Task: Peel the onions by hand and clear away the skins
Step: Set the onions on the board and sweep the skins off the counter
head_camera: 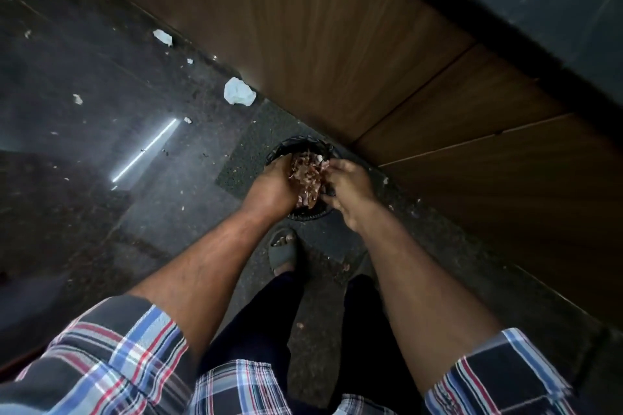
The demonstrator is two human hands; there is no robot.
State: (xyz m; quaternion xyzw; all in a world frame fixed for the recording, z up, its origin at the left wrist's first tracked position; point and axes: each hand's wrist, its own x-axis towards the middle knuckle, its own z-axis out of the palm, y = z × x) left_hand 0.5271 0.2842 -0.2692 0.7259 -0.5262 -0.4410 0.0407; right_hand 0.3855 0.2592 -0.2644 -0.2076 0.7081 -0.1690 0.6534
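Your left hand [273, 178] and right hand [347, 190] are cupped toward each other around a loose heap of onion skins [308, 175], fingers curled in on the pile from either side, directly over a small black bin [303, 145] standing on the floor [101, 111] against the wooden cabinet front [371, 61]. The heap sits between your palms and seems partly down inside the bin's mouth; whether any of it already rests on the contents below I cannot tell. These skins are dry, papery and almost weightless, so judge them as stuff that crumbles and drifts rather than drops: squeeze too hard and they flake, loosen too high and pieces will flutter past the rim. Keep the hold from the sides and underneath, palms acting as a scoop, and let go low inside the bin. A few brown flakes [300, 326] already lie on the floor near your sandalled foot [283, 251], and white scraps of crumpled paper [239, 91] lie farther off beside the cabinet. No onions show here, so the peeling itself looks finished or elsewhere, and this is likely the clearing stage.
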